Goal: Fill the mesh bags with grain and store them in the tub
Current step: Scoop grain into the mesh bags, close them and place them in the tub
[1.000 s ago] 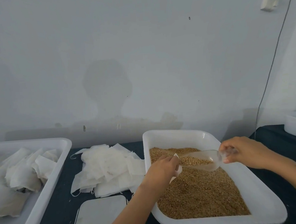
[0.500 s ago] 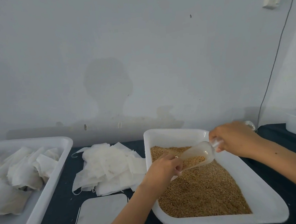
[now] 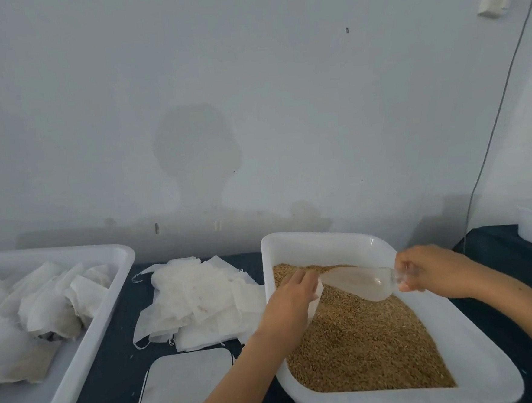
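While lying with its long axis running left to right above the grain (image 3: pixel 363 345) tub (image 3: pixel 477 366), the clear scoop (image 3: pixel 358 281) is pointing its mouth left toward a white mesh bag (image 3: pixel 316 295). Right hand (image 3: pixel 433 271) is gripping the scoop's handle; left hand (image 3: pixel 292 297) is pinching the bag at the scoop's mouth. Empty bags (image 3: pixel 199 300) are lying heaped left of the tub, filled bags (image 3: pixel 45 308) in the far-left storage tub (image 3: pixel 88 339).

L grip (image 3: pixel 292 297) & R grip (image 3: pixel 427 272) both curled, clasping.

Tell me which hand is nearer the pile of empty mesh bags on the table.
Left. The left hand is just right of the pile of empty mesh bags; the right hand is farther right, across the grain tub.
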Tool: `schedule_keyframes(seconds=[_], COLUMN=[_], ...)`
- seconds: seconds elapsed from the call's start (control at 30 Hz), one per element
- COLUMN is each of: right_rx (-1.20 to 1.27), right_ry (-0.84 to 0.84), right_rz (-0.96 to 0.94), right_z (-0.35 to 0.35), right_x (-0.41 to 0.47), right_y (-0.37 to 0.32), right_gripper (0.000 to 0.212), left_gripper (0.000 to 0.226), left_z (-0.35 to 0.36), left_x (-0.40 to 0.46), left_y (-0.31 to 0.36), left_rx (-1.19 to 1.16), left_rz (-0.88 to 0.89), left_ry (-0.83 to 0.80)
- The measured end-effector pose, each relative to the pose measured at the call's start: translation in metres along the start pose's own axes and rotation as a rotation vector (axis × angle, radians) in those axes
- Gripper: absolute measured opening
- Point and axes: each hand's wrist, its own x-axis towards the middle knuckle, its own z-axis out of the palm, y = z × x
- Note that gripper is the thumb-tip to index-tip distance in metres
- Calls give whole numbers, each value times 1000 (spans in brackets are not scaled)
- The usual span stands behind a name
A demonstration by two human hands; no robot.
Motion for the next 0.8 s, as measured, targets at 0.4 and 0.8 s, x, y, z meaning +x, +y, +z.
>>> schedule_keyframes(seconds=[0.4,0.8], right_rx=[80,937], right_ry=[-23,7], right_rz=[144,-292], right_z=[102,62], right_x=[26,2], right_y=[-13,-79], right_gripper=[30,31], left_gripper=[25,16], left_z=[-21,-73], left_x=[-2,-7], left_y=[4,14], left_rx=[-552,-940], left_rz=[-314,-302], left_ry=[158,222])
